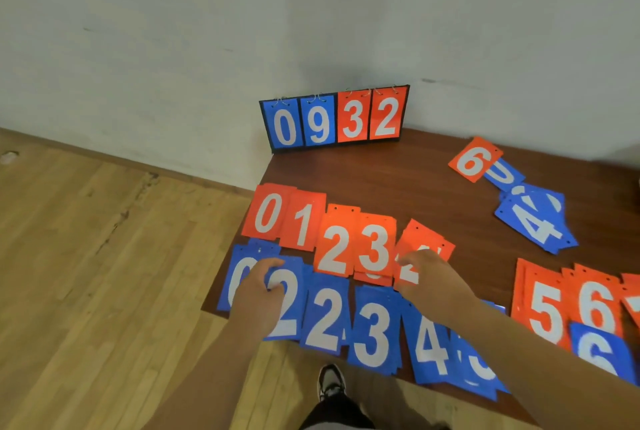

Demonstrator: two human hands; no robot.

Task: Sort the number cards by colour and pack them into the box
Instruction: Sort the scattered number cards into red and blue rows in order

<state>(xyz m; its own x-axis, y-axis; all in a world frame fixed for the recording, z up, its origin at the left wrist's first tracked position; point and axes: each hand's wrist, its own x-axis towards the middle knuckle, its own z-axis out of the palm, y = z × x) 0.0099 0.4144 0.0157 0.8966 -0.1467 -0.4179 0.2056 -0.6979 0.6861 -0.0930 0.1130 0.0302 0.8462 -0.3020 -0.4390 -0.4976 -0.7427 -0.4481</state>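
Observation:
Red number cards 0 to 3 lie in a row on the dark table. A row of blue cards reading 0, 2, 2, 3, 4 lies in front of them. My left hand pinches the left edge of the first blue 2 card, partly covering the blue 0. My right hand pinches the red 4 card at the end of the red row. Red 5 and 6 cards and a blue 6 lie at the right. No box is in view.
A scoreboard stand showing 0 9 3 2 leans against the wall at the table's back corner. A loose heap with a red 6 and a blue 4 lies at back right. Wooden floor and my shoe show below.

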